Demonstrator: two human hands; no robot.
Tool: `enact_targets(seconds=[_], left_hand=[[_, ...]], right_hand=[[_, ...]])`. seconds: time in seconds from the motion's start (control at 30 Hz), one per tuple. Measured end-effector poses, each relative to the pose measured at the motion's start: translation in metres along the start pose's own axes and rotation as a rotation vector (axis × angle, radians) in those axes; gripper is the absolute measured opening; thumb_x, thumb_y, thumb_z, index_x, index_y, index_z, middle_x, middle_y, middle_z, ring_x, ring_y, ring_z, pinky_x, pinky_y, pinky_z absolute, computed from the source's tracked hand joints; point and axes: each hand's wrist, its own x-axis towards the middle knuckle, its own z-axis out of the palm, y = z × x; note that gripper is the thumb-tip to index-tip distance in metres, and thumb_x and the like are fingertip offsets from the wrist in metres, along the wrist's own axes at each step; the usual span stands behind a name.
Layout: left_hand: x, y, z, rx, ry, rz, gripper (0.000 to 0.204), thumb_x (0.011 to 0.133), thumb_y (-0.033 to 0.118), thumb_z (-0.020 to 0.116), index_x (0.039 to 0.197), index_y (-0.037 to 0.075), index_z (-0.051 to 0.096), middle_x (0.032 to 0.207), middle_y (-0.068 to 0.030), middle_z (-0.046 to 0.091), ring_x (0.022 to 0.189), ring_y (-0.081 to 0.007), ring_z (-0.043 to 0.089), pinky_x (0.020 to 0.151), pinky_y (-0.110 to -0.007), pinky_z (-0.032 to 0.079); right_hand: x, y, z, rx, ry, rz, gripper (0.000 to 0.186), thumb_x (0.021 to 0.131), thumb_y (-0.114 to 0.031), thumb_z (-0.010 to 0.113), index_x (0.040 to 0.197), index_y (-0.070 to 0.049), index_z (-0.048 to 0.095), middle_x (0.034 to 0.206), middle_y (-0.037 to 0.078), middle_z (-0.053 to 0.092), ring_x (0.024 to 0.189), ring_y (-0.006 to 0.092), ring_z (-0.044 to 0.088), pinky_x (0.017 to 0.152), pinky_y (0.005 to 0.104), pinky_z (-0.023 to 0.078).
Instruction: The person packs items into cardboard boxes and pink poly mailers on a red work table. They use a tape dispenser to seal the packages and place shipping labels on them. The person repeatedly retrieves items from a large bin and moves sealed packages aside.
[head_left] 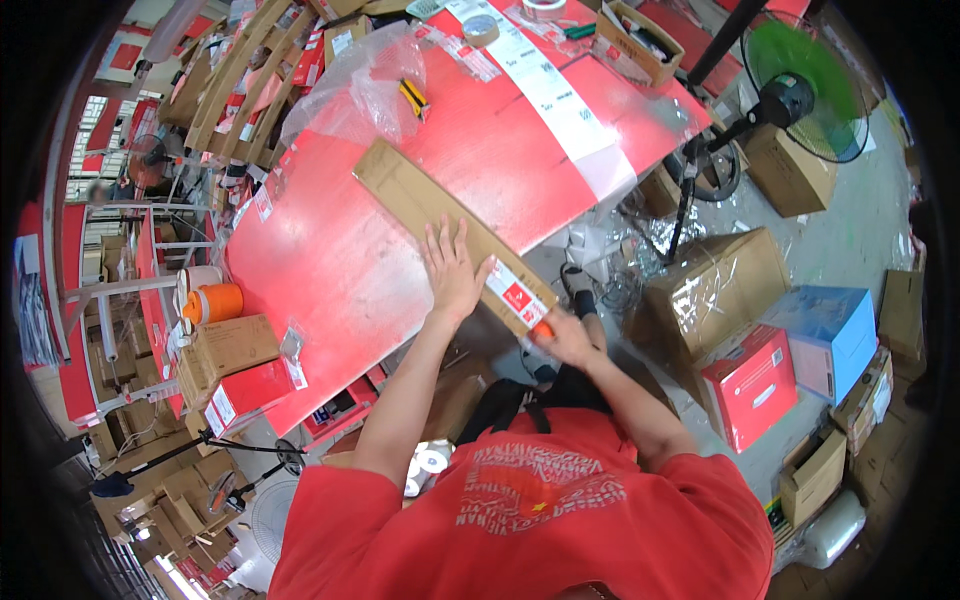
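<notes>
A long, narrow cardboard box [430, 205] lies slantwise across the red table, its near end jutting past the front edge. A white and red label [516, 295] covers part of that end. My left hand [455, 270] rests flat on the box around its middle, fingers stretched out. At the near end, my right hand [566, 338] is closed around a small orange object [542, 329]. Motion blur and my fingers hide most of that object, so its kind is unclear.
On the red table [330, 260] are a yellow and black cutter [413, 98], clear plastic wrap [365, 85], a strip of printed labels [545, 85] and a tape roll [481, 30]. A green fan [800, 95] and several cartons [720, 290] stand on the right.
</notes>
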Motion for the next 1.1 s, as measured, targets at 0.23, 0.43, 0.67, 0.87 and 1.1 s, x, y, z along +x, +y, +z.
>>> enact_targets(seconds=[0.23,0.43,0.67,0.87,1.1], left_hand=[[0.043,0.011,-0.072,-0.103,0.046,-0.612,0.142,0.074,0.055,0.093,0.177,0.005,0.008,0.172,-0.0329,0.026,0.160,-0.0525,0.027,0.132,-0.065,0.020],[0.055,-0.028,-0.171,0.152,-0.212,0.025,0.123,0.078,0.021,0.089,0.178,0.019,0.018,0.162,-0.0225,0.046,0.151,-0.0438,0.047,0.125,-0.060,0.037],[0.045,-0.032,-0.089,0.417,0.047,0.599,0.073,0.101,0.006,0.054,0.170,0.030,0.044,0.160,-0.0118,0.056,0.149,-0.0387,0.051,0.126,-0.055,0.039],[-0.044,0.042,-0.075,-1.237,-0.733,-0.126,0.048,0.117,0.042,0.054,0.131,0.001,0.074,0.128,-0.0118,0.076,0.119,-0.0231,0.069,0.106,-0.040,0.053],[-0.052,0.053,-0.072,-0.915,-0.156,-0.245,0.030,0.102,0.028,0.077,0.095,-0.001,0.082,0.077,-0.0096,0.076,0.067,-0.0249,0.070,0.071,-0.044,0.055]], right_hand=[[0.007,-0.052,-0.021,0.013,-0.385,-0.244,0.052,0.093,-0.031,0.078,0.143,-0.027,0.068,0.135,0.017,0.067,0.098,0.0451,0.074,0.086,0.0531,0.062],[0.017,-0.047,-0.151,-0.258,-0.317,0.045,0.053,0.088,-0.027,0.076,0.140,-0.033,0.072,0.115,0.017,0.074,0.098,0.0416,0.076,0.088,0.0529,0.063],[0.012,-0.048,-0.225,0.017,0.321,0.068,0.057,0.083,-0.013,0.070,0.140,-0.014,0.075,0.119,0.025,0.077,0.107,0.0429,0.075,0.096,0.0482,0.059],[-0.024,-0.127,-0.166,-0.260,0.138,-0.293,0.067,0.080,-0.015,0.078,0.146,-0.026,0.072,0.104,0.014,0.062,0.081,0.0345,0.067,0.069,0.0459,0.058],[-0.051,-0.140,-0.129,-0.276,0.173,-0.315,0.078,0.081,-0.021,0.083,0.155,-0.033,0.063,0.104,0.011,0.055,0.084,0.0324,0.064,0.067,0.0462,0.057]])
